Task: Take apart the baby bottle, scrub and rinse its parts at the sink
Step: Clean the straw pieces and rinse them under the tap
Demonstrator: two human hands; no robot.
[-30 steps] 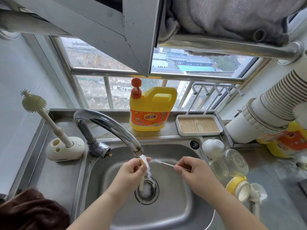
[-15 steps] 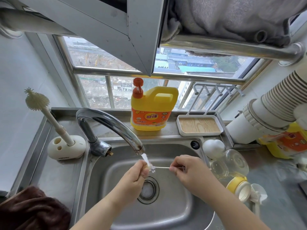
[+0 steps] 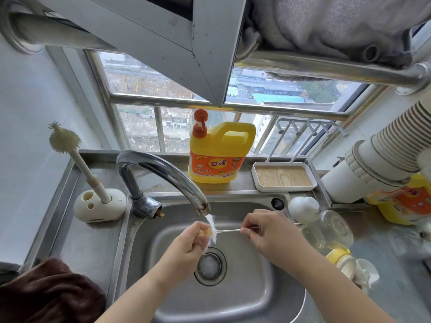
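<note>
Pinching a small yellowish bottle part (image 3: 207,232) under the faucet (image 3: 163,173) stream, the left hand (image 3: 189,245) has its grip curled round it over the sink (image 3: 245,287) drain. The thin brush (image 3: 229,230) lies level, its long axis running rightward from that part to the right hand (image 3: 268,234), whose fingertips are closed on its stem. Its bristled tip sits just beside the part, probably about to enter.

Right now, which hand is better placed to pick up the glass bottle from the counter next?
The right hand: the glass bottle lies just beside it on the counter, while the left hand grips a small part under the faucet.
</note>
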